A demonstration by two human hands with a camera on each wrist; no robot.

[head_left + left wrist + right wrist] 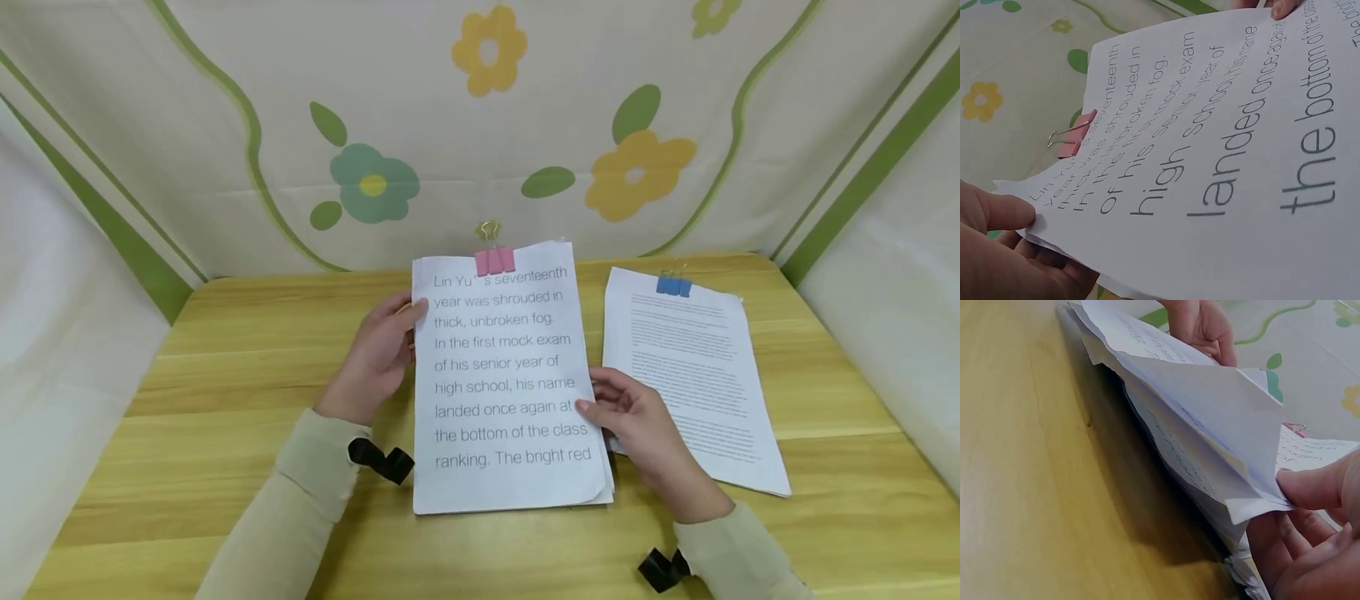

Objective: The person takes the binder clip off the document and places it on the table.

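Both hands hold a stack of printed paper sheets [502,375], with a pink binder clip [495,262] gripping its top edge. My left hand [371,358] pinches the upper left edge; in the left wrist view its thumb [1013,212] lies on the top sheet, with fingers underneath. At the right edge, my right hand [648,429] grips the sheets between thumb and fingers. The right wrist view shows the stack tilted above the table, its loose lower sheets [1179,450] fanning apart. Large text fills the top page, which faces up.
Right of the held stack, a second paper stack [693,383] with small print lies on the wooden table [225,467], a blue binder clip [673,287] at its top. A flower-patterned cloth [450,125] hangs behind the table, with white cloth along both sides.
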